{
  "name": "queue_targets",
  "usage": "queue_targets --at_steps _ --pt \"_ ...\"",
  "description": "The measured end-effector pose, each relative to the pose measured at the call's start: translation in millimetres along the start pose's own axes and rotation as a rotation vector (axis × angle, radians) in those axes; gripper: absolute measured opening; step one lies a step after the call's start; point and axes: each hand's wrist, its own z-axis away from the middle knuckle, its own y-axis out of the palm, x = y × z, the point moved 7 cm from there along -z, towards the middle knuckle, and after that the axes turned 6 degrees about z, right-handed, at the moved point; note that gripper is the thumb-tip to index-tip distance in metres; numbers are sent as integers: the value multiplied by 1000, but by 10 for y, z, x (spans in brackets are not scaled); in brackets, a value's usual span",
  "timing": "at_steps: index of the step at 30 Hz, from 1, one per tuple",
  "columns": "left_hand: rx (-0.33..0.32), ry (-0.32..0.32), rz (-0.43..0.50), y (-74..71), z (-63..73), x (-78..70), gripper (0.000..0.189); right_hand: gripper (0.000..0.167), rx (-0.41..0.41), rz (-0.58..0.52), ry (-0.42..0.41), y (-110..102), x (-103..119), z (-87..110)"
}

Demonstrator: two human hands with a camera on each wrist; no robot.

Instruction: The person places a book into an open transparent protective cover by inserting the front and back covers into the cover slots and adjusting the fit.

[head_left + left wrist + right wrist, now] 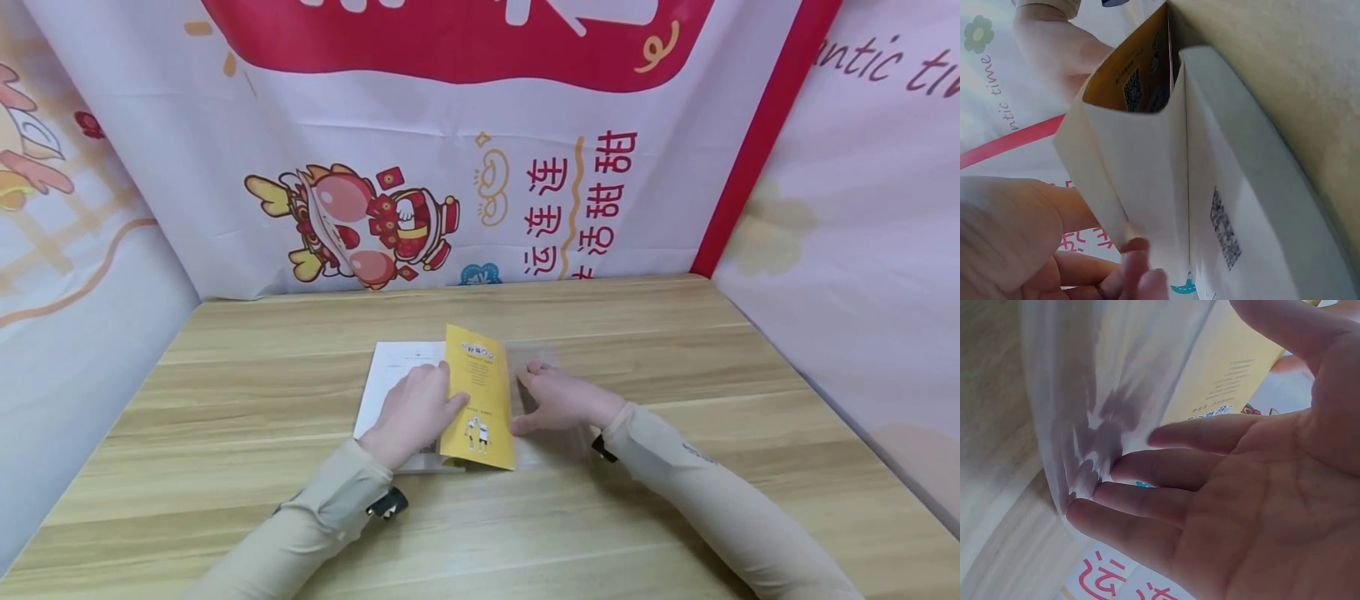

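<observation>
An open booklet lies at the middle of the table, its white page (388, 364) to the left. Its yellow cover (480, 392) stands raised and has printed text and a small cartoon drawing. My left hand (416, 408) pinches the cover's left edge, thumb on the yellow side and fingers behind. In the left wrist view a yellow flap (1116, 81) with a QR code curves away from the white side. My right hand (558, 396) has its fingers extended, and its fingertips touch a clear plastic sleeve (1094, 400) beside the cover.
The wood-grain table (225, 467) carries the booklet. A white printed cloth (420, 108) hangs behind the table's far edge, and more printed cloth (862, 250) hangs along the right side. Dark wrist straps (387, 504) sit on the sleeves.
</observation>
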Motion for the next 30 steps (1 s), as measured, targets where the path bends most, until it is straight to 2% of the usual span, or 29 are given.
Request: queue_targets --at_steps 5,10,14,17,23,30 --pt "16 -21 63 54 1 -8 45 93 6 -2 -1 -4 -20 3" --pt "15 -79 63 88 26 -2 60 92 16 9 -9 -5 -17 14" --pt "20 -141 51 91 44 38 52 90 22 14 -24 -15 -4 14" --pt "49 -177 84 94 49 91 42 88 23 21 -36 -22 4 8" --pt "121 -176 244 165 27 138 35 85 23 24 -49 -31 10 6" --pt "104 -174 248 201 34 104 39 84 32 15 -63 -44 10 9"
